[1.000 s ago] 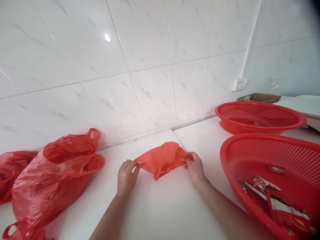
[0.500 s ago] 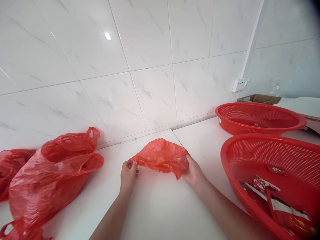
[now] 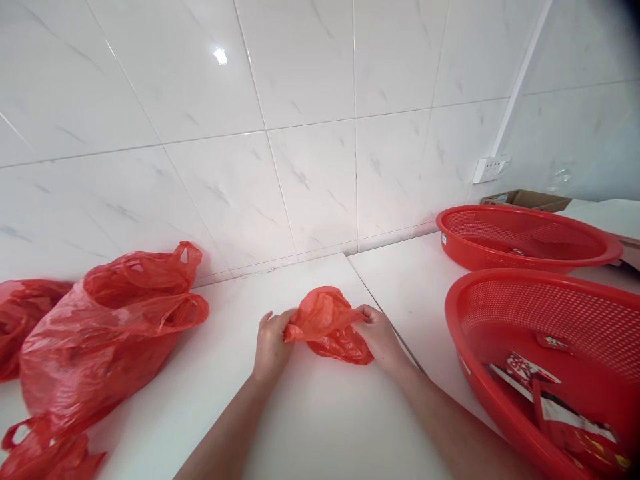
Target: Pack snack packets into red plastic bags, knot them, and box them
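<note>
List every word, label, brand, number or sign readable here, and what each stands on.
None can be read.
Packets in near basket: print too small and blurred.
Label on far basket: too small.
Box: pale patch, too small to tell.
Held bag: no print visible.

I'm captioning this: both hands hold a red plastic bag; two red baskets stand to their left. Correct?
Not left: the two red baskets stand to the right, as the head view shows. Left hand and right hand do hold a red plastic bag.
</note>
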`<state>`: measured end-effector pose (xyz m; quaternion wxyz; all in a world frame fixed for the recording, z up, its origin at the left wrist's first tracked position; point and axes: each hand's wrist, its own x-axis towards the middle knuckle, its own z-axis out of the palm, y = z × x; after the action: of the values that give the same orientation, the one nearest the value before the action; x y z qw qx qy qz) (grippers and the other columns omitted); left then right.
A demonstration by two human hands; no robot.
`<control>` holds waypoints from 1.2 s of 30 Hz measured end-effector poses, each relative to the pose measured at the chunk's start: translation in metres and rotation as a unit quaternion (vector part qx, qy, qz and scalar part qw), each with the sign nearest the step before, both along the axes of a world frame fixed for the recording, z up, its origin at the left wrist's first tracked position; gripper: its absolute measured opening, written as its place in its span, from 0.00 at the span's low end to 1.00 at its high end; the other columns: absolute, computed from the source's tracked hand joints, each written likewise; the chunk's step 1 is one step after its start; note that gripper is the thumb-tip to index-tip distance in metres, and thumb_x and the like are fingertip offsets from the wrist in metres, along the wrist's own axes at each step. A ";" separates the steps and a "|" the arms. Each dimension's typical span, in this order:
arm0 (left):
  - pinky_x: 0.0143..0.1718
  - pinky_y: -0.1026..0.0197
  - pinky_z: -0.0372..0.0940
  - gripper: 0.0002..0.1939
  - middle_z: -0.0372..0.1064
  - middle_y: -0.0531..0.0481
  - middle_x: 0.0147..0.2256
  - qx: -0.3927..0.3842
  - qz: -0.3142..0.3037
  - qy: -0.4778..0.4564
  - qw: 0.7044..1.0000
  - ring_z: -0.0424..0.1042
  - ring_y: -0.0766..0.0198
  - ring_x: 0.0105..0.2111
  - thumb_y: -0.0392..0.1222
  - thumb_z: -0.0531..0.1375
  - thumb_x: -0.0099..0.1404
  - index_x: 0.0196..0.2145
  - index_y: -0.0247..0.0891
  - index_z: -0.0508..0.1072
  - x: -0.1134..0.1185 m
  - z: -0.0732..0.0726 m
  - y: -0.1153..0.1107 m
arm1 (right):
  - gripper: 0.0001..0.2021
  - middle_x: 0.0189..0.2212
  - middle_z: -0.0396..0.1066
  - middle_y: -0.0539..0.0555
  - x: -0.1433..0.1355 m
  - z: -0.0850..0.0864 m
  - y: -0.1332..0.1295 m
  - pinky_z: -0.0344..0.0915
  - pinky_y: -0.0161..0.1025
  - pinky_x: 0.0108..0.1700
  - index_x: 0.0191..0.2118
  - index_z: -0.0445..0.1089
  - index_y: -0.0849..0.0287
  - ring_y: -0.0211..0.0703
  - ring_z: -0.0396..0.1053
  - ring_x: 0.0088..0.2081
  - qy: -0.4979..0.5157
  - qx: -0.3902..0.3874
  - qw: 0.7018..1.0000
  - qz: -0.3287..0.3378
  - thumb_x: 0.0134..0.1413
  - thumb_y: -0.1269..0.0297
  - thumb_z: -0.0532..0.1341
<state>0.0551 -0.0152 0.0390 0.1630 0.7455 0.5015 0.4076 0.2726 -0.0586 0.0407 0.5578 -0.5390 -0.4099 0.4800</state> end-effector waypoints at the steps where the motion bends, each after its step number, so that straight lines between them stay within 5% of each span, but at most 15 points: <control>1: 0.41 0.53 0.63 0.18 0.72 0.50 0.31 -0.065 0.012 -0.062 0.996 0.70 0.58 0.32 0.33 0.52 0.51 0.39 0.42 0.71 -0.003 0.000 0.003 | 0.08 0.22 0.63 0.46 0.002 -0.002 0.001 0.57 0.32 0.23 0.28 0.63 0.57 0.35 0.61 0.23 -0.029 -0.005 0.999 -0.031 0.40 0.62 0.61; 3: 0.27 0.61 0.60 0.14 0.68 0.53 0.25 -0.159 0.034 -0.178 0.971 0.65 0.63 0.25 0.33 0.50 0.48 0.31 0.40 0.70 -0.009 0.000 0.007 | 0.10 0.23 0.62 0.45 0.007 -0.006 0.005 0.57 0.32 0.22 0.33 0.65 0.57 0.35 0.60 0.22 -0.081 -0.016 0.992 -0.098 0.39 0.63 0.60; 6: 0.20 0.66 0.51 0.06 0.59 0.57 0.20 -0.213 0.051 -0.282 0.934 0.56 0.69 0.19 0.34 0.51 0.46 0.25 0.40 0.64 -0.010 0.000 0.008 | 0.18 0.30 0.66 0.49 0.008 -0.005 0.004 0.63 0.37 0.28 0.43 0.65 0.56 0.40 0.65 0.28 -0.205 0.045 0.963 -0.169 0.42 0.63 0.60; 10: 0.19 0.67 0.49 0.04 0.54 0.59 0.19 -0.228 0.066 -0.380 0.894 0.52 0.71 0.18 0.39 0.53 0.51 0.24 0.40 0.59 0.000 -0.001 0.005 | 0.21 0.50 0.62 0.60 -0.018 0.004 -0.015 0.60 0.51 0.50 0.51 0.62 0.55 0.53 0.61 0.51 -0.426 0.295 0.826 -0.223 0.48 0.67 0.59; 12: 0.19 0.67 0.50 0.07 0.53 0.59 0.19 -0.228 0.069 -0.408 0.881 0.52 0.71 0.18 0.42 0.55 0.53 0.24 0.40 0.57 0.004 -0.002 0.003 | 0.19 0.51 0.61 0.58 -0.039 0.006 -0.030 0.57 0.52 0.53 0.51 0.62 0.52 0.51 0.60 0.53 -0.483 0.381 0.764 -0.196 0.52 0.72 0.57; 14: 0.19 0.66 0.51 0.10 0.53 0.59 0.18 -0.230 0.062 -0.434 0.869 0.53 0.71 0.18 0.43 0.56 0.53 0.23 0.40 0.56 0.007 -0.002 0.001 | 0.20 0.48 0.64 0.56 -0.059 0.005 -0.043 0.59 0.48 0.50 0.50 0.63 0.49 0.47 0.63 0.49 -0.499 0.426 0.745 -0.118 0.53 0.76 0.54; 18: 0.20 0.66 0.54 0.11 0.55 0.58 0.19 -0.281 -0.009 -0.465 0.839 0.57 0.70 0.19 0.43 0.58 0.52 0.21 0.39 0.58 0.008 0.004 -0.005 | 0.18 0.41 0.68 0.55 -0.069 0.000 -0.042 0.62 0.43 0.44 0.47 0.67 0.53 0.44 0.66 0.40 -0.486 0.395 0.779 -0.031 0.54 0.76 0.50; 23: 0.29 0.60 0.64 0.11 0.67 0.48 0.26 -0.452 -0.170 -0.412 0.773 0.68 0.63 0.26 0.46 0.61 0.52 0.27 0.36 0.69 -0.002 0.013 -0.011 | 0.12 0.31 0.69 0.59 -0.024 0.000 -0.007 0.61 0.46 0.37 0.40 0.70 0.59 0.50 0.66 0.35 -0.494 0.196 0.839 -0.120 0.58 0.66 0.50; 26: 0.33 0.58 0.66 0.15 0.69 0.46 0.29 -0.451 -0.222 -0.411 0.761 0.70 0.61 0.28 0.48 0.64 0.49 0.32 0.36 0.72 -0.014 0.015 -0.007 | 0.13 0.19 0.63 0.53 -0.001 -0.001 0.002 0.57 0.42 0.30 0.26 0.68 0.57 0.46 0.64 0.26 -0.431 0.087 0.888 -0.135 0.56 0.56 0.54; 29: 0.32 0.59 0.66 0.16 0.68 0.46 0.28 -0.391 -0.179 -0.416 0.801 0.69 0.62 0.27 0.52 0.63 0.51 0.31 0.37 0.72 -0.021 0.017 0.003 | 0.19 0.13 0.57 0.50 0.004 -0.004 0.001 0.53 0.40 0.26 0.18 0.62 0.55 0.43 0.61 0.21 -0.360 -0.002 0.927 -0.105 0.50 0.48 0.57; 32: 0.29 0.60 0.65 0.17 0.67 0.48 0.29 -0.286 -0.064 -0.377 0.879 0.68 0.63 0.27 0.54 0.60 0.54 0.33 0.37 0.69 -0.021 0.025 0.010 | 0.17 0.15 0.61 0.50 0.000 -0.005 -0.002 0.52 0.39 0.24 0.21 0.64 0.55 0.42 0.61 0.20 -0.354 -0.053 0.933 -0.044 0.47 0.47 0.58; 34: 0.32 0.59 0.65 0.16 0.68 0.48 0.33 -0.139 0.068 -0.310 0.938 0.68 0.61 0.31 0.52 0.60 0.56 0.37 0.38 0.68 -0.016 0.035 0.007 | 0.10 0.19 0.66 0.50 -0.003 -0.003 -0.004 0.52 0.39 0.24 0.27 0.68 0.56 0.42 0.63 0.22 -0.361 -0.037 0.932 -0.011 0.45 0.54 0.61; 36: 0.40 0.56 0.64 0.13 0.67 0.47 0.39 0.057 0.150 -0.200 0.967 0.67 0.58 0.39 0.47 0.60 0.57 0.39 0.40 0.67 -0.007 0.047 -0.004 | 0.11 0.25 0.69 0.50 -0.005 0.002 -0.006 0.53 0.38 0.25 0.36 0.69 0.55 0.43 0.66 0.26 -0.372 0.013 0.928 -0.002 0.42 0.60 0.62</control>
<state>0.0480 -0.0189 0.0863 0.1547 0.5733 0.5406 0.5959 0.2679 -0.0650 0.0432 0.3729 -0.6725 -0.5932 0.2383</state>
